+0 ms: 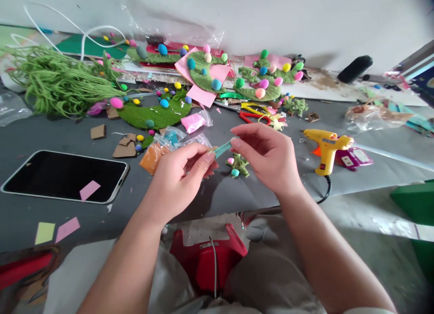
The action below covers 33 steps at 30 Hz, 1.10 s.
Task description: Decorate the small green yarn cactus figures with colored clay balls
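Between my two hands stretches a small strip of teal paper. My left hand pinches its lower end between thumb and fingers. At the upper end, the thumb and fingertips of my right hand close on it. Just under the strip, a small green yarn star with pink and teal pom-poms lies on the grey table, partly hidden by my right hand. Small plastic bags, one with orange contents, sit behind my left hand.
A yellow glue gun rests at right, its cord over the edge. A phone lies at left. Behind are red-handled scissors, a green felt crescent, yarn-wrapped shapes with pom-poms and a green yarn heap.
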### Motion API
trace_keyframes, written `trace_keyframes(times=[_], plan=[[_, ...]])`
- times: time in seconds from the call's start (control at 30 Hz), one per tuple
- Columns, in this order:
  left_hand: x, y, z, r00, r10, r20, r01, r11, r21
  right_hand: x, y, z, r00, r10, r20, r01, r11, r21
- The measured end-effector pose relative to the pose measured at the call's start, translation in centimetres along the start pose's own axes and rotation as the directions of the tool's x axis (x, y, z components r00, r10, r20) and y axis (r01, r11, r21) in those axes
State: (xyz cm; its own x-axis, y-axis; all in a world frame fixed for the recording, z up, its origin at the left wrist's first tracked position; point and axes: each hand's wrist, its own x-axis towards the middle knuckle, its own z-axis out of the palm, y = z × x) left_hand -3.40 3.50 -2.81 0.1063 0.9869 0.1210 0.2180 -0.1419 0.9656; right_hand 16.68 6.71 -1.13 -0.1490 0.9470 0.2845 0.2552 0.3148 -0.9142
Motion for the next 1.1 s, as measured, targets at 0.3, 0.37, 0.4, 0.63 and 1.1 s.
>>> trace_keyframes(times=[0.3,0.37,0.4,0.63,1.1], plan=[[-0.2,0.4,0.0,0.991,0.007,0.131,0.012,0.989,-0.144,-0.2,0.0,0.2,0.970,-0.052,0.238,0.023,0.992,0.126],[-0.2,0.4,0.0,0.993,0.013,0.117,-0.007,0.999,-0.051,-0.3,-0.1,0.4,0.965,-0.030,0.262,0.010,0.997,0.080],[-0.1,0.3,0.0,0.994,0.015,0.105,-0.015,1.000,-0.001,-0.3,-0.2,0.5,0.966,-0.029,0.257,0.018,0.999,0.045],[0.1,0.3,0.1,0.999,0.041,0.015,-0.042,0.997,0.065,0.0,-0.1,0.2,1.000,-0.020,0.008,0.021,0.997,-0.079],[0.1,0.4,0.3,0.998,0.008,0.065,-0.008,1.000,-0.003,-0.3,-0.1,1.0,0.983,-0.091,0.159,0.106,0.991,-0.083]])
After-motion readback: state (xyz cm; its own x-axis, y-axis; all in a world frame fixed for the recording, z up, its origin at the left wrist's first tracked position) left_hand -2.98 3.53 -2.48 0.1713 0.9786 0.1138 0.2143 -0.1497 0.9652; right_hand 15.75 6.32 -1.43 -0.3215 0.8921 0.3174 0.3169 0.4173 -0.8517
